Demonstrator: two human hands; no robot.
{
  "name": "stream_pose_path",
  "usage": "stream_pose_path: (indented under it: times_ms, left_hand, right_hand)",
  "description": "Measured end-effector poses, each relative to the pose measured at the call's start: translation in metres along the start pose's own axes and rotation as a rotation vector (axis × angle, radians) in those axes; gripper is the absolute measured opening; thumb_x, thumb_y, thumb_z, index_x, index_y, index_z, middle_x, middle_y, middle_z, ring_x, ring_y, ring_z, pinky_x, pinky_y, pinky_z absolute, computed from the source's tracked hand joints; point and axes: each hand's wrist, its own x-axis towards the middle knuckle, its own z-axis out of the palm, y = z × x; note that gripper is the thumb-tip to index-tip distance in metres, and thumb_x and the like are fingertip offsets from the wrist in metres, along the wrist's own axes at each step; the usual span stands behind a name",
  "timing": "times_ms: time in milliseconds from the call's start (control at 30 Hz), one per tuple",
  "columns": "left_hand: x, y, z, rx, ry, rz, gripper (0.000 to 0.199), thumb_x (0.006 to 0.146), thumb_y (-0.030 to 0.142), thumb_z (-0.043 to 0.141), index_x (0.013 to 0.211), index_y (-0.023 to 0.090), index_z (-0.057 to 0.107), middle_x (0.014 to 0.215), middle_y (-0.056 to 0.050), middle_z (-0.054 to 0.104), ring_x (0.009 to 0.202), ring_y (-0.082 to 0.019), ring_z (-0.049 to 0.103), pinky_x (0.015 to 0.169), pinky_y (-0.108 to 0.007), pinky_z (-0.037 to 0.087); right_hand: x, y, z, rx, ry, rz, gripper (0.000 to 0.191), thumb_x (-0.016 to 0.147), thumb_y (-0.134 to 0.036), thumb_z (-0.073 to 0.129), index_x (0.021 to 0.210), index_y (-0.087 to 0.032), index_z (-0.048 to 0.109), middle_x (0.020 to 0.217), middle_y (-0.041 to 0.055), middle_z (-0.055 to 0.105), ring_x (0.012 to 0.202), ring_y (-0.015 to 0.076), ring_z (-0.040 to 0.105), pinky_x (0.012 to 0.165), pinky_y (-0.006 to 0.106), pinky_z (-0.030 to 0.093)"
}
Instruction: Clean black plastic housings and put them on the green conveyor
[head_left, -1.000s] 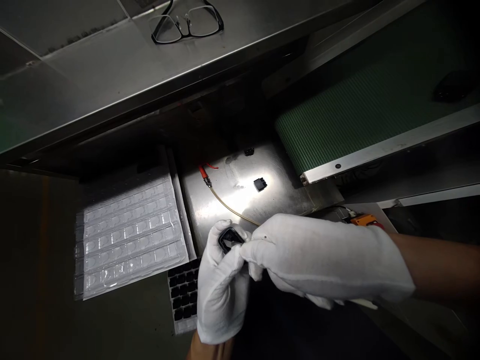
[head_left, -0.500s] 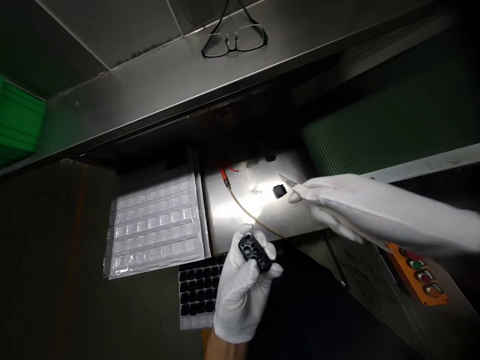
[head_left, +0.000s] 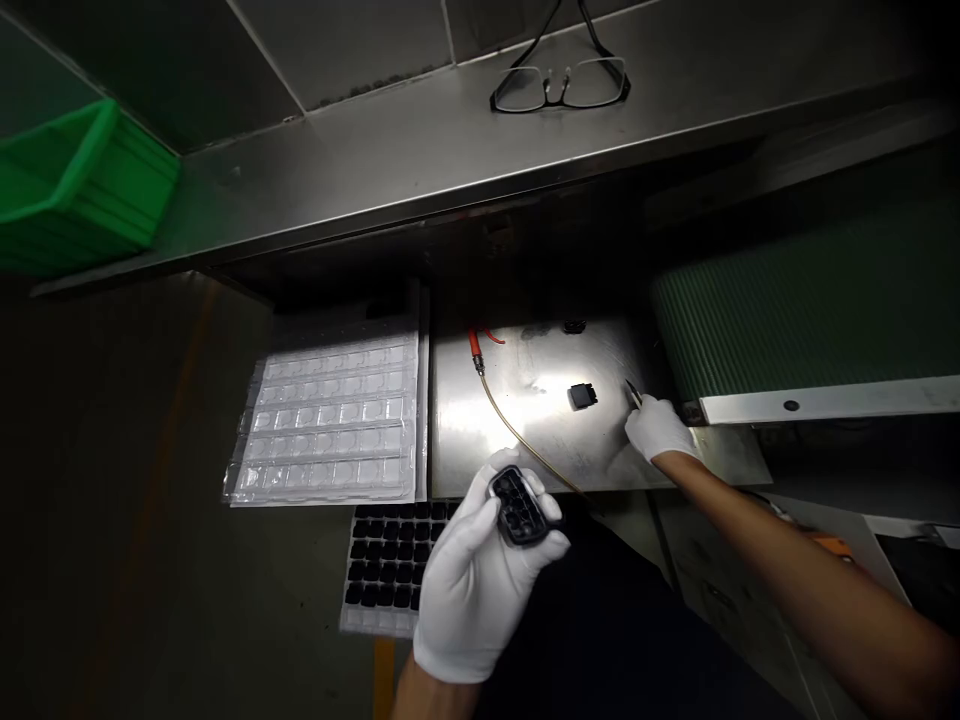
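Note:
My left hand [head_left: 469, 590], in a white glove, grips a small black plastic part [head_left: 519, 505] between thumb and fingers. Its hollow side, with several rounded cavities, faces up. My right hand [head_left: 660, 430], also gloved in white, is closed around a slim craft knife [head_left: 634, 393] over the right of the metal table [head_left: 517, 400]. The knife's tip points up and left; whether it touches the metal I cannot tell. A black connector-like piece [head_left: 583, 396] lies left of the knife. Farther back sits another small dark piece [head_left: 574, 327], partly in shadow.
Clear plastic trays [head_left: 330, 420] are stacked at left, and a tray of black parts [head_left: 386, 550] sits below them. A red air gun [head_left: 475, 345] trails a hose [head_left: 517, 440]. Glasses [head_left: 562, 90] and a green bin [head_left: 97, 190] rest on the shelf; a green conveyor belt [head_left: 810, 300] runs at right.
My right hand has drawn down and back with the knife, away from the black connector-like piece. The left hand still grips its part, now turned slightly. The camera view has shifted left.

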Motion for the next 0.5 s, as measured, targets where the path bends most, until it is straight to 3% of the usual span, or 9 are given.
stream_pose_path:
  times_ms: [100,300,400,500]
  left_hand:
    - [-0.003,0.003,0.001,0.157,0.071,0.038,0.031,0.101,0.018,0.051,0.131,0.018,0.06,0.111,-0.008,0.067,0.106,-0.016,0.069,0.088,-0.022,0.061]
    - [-0.006,0.005,0.008,0.431,0.224,0.003,0.047,0.091,0.019,0.071,0.134,0.02,0.054,0.115,-0.008,0.068,0.114,-0.021,0.068,0.091,-0.024,0.06]
    - [-0.006,0.003,0.006,0.393,0.149,-0.003,0.046,0.093,0.02,0.068,0.136,0.019,0.052,0.112,-0.008,0.068,0.108,-0.021,0.07,0.091,-0.028,0.06]
    - [-0.005,-0.004,-0.001,0.249,-0.013,0.061,0.032,0.104,0.032,0.047,0.129,0.016,0.057,0.098,-0.008,0.067,0.073,-0.014,0.071,0.066,-0.024,0.06]
  right_hand:
    - [0.005,0.007,0.015,-0.031,0.022,-0.058,0.038,0.095,-0.013,0.041,0.127,0.0,0.057,0.119,0.0294,0.055,0.106,0.0389,0.063,0.085,0.042,0.049]
    - [-0.005,0.006,0.027,-0.07,0.094,-0.181,0.034,0.092,-0.01,0.048,0.123,0.002,0.057,0.115,0.0304,0.057,0.107,0.0409,0.061,0.086,0.047,0.051]
    - [-0.029,-0.006,0.017,-0.045,0.176,-0.3,0.041,0.093,-0.015,0.057,0.13,0.001,0.054,0.128,0.0294,0.055,0.12,0.0419,0.055,0.099,0.052,0.048]
    - [-0.079,-0.022,-0.01,0.087,0.222,-0.525,0.043,0.099,-0.025,0.056,0.139,-0.012,0.052,0.14,0.0139,0.054,0.131,0.0272,0.05,0.114,0.04,0.043]
